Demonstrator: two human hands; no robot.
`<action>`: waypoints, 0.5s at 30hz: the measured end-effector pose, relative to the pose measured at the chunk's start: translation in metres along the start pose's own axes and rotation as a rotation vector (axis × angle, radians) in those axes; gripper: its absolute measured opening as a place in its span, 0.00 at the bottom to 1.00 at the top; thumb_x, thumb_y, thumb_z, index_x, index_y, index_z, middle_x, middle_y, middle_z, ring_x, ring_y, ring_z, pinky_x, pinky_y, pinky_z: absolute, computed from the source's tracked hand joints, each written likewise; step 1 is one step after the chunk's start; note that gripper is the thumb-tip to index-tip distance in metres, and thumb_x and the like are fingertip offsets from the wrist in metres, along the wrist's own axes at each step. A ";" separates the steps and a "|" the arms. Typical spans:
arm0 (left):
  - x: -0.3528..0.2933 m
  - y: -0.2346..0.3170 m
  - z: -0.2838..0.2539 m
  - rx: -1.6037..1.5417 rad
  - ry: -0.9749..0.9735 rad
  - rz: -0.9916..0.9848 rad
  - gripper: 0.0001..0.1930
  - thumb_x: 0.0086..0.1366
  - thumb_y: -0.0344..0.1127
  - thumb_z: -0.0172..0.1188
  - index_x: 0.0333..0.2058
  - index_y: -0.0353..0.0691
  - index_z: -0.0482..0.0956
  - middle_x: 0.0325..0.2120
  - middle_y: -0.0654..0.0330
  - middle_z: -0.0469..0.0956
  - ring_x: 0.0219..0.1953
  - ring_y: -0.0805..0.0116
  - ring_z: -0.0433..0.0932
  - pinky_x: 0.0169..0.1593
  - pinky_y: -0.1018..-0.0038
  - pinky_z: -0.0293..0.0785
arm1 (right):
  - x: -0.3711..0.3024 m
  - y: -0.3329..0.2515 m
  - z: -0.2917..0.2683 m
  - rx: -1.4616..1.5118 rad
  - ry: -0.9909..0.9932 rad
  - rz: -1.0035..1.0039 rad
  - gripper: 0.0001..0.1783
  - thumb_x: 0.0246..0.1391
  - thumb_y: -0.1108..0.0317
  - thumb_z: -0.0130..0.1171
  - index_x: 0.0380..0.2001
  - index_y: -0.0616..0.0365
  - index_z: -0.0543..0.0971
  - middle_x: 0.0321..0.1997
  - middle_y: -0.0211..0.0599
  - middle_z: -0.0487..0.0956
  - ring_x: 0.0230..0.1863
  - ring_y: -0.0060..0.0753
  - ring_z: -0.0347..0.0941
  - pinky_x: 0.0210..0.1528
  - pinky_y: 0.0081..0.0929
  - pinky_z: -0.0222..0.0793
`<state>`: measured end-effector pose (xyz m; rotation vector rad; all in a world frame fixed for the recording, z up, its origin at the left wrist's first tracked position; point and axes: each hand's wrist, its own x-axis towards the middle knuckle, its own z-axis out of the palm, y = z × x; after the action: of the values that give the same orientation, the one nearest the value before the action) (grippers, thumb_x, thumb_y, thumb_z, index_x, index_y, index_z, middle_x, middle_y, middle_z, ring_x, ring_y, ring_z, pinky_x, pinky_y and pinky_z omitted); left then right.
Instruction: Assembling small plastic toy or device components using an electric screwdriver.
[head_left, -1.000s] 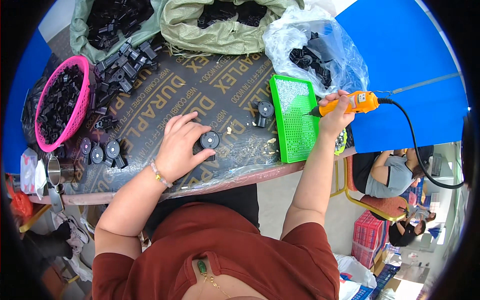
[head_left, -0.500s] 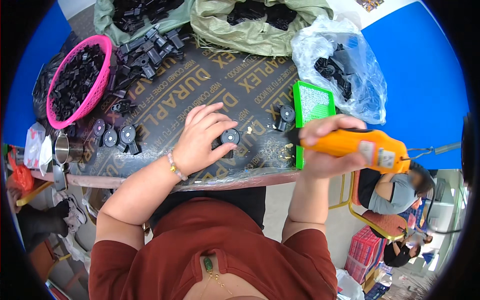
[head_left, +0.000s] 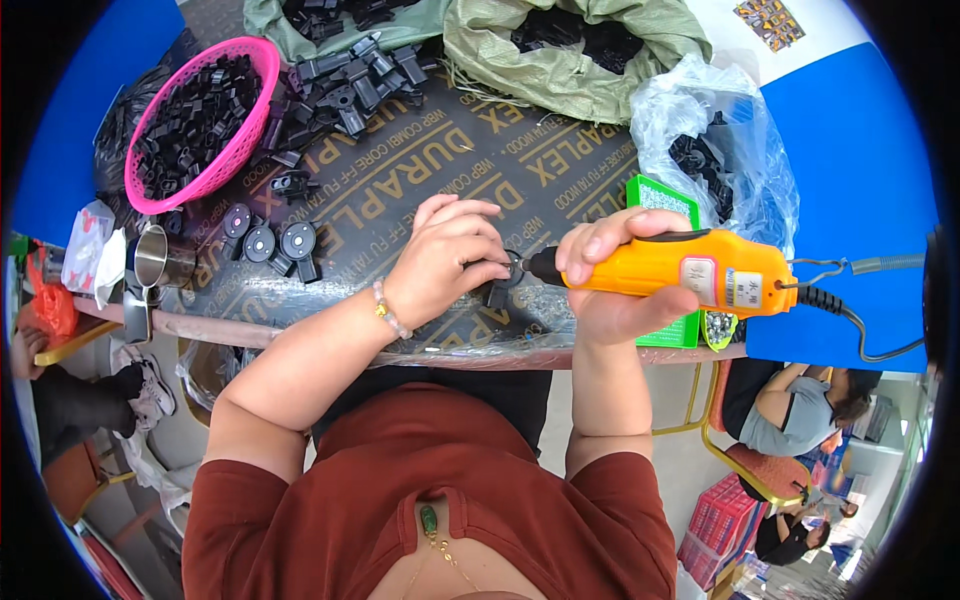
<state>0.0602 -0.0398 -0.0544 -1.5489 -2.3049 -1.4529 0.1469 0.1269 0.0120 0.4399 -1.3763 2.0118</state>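
Observation:
My left hand [head_left: 455, 255] pinches a small black plastic part [head_left: 500, 293] with a round top against the table, thumb and forefinger at its side. In my right hand [head_left: 612, 275] is an orange electric screwdriver [head_left: 725, 268], held level with its black nose pointing left. Its tip meets the round top of the black part; whether a screw is there is too small to tell. Just beyond my right hand lies a green tray [head_left: 690, 332] of tiny silvery pieces, partly covered by the hand and tool.
Several round-topped black parts [head_left: 298, 240] lie left of my left hand. A pink basket [head_left: 268, 95], a heap of black parts [head_left: 360, 85], a green woven sack [head_left: 475, 50] and a clear plastic bag [head_left: 770, 150] line the back. A metal cup [head_left: 165, 257] stands at the left edge.
My right hand has brought the screwdriver left from beside the green tray onto the black part. My left hand keeps its hold. The whole view has shifted a little.

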 end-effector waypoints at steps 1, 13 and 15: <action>-0.001 -0.001 0.000 0.002 0.000 -0.004 0.05 0.52 0.34 0.71 0.29 0.47 0.85 0.35 0.68 0.80 0.59 0.62 0.71 0.65 0.58 0.54 | 0.000 0.000 0.000 0.004 0.000 0.003 0.41 0.51 0.23 0.50 0.45 0.53 0.68 0.29 0.36 0.75 0.21 0.28 0.71 0.24 0.27 0.70; -0.001 0.000 0.006 0.149 -0.068 -0.125 0.27 0.45 0.51 0.74 0.44 0.46 0.84 0.41 0.61 0.80 0.62 0.59 0.68 0.66 0.55 0.51 | -0.003 0.017 -0.004 0.020 0.113 0.135 0.37 0.49 0.40 0.69 0.46 0.61 0.68 0.30 0.43 0.77 0.24 0.33 0.75 0.30 0.32 0.76; -0.002 0.000 0.006 0.155 -0.117 -0.128 0.25 0.46 0.50 0.73 0.42 0.46 0.84 0.41 0.61 0.80 0.62 0.60 0.68 0.66 0.55 0.50 | -0.003 0.019 -0.004 0.015 0.111 0.142 0.36 0.49 0.42 0.70 0.46 0.61 0.68 0.30 0.43 0.77 0.24 0.33 0.75 0.30 0.31 0.76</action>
<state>0.0632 -0.0370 -0.0587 -1.5080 -2.5568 -1.2013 0.1368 0.1250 -0.0044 0.2387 -1.3579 2.1278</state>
